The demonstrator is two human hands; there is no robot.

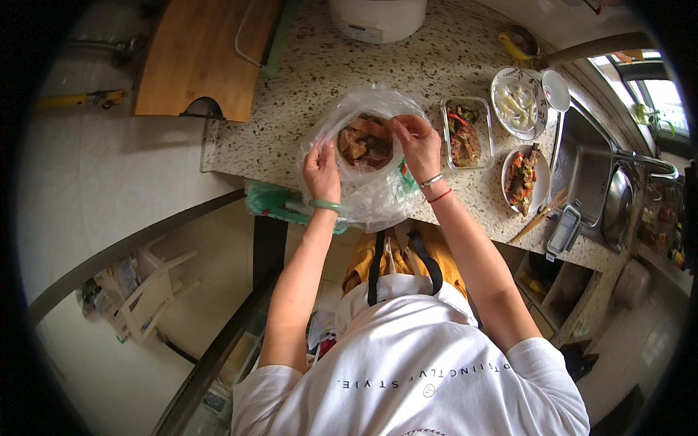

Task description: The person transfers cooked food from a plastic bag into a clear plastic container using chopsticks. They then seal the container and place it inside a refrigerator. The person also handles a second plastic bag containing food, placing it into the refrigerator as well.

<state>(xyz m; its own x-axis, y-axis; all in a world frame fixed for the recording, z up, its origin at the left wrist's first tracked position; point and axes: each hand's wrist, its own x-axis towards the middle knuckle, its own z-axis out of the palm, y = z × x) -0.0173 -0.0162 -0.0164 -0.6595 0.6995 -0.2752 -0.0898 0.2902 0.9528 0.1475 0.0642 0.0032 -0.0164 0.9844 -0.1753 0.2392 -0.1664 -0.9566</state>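
Observation:
A clear plastic bag [382, 200] is spread around a round bowl or opening filled with brown chunks of food, which look like cooked meat [365, 144]. At its left side, my left hand [322, 173] has its fingers closed on the bag's edge, with the thumb up against the rim. Across from it, my right hand [419, 147] pinches the bag at the upper right of the opening. The bag hides whatever container is under the food. Green print shows on the plastic below my right hand.
To the right stand a glass container of food [467, 134], a plate of pale slices [518, 103], a fish plate [522, 185], chopsticks [538, 216], a lidded box [563, 231] and a sink [582, 160]. A cutting board [200, 58] lies left; a white pot [378, 18] stands behind.

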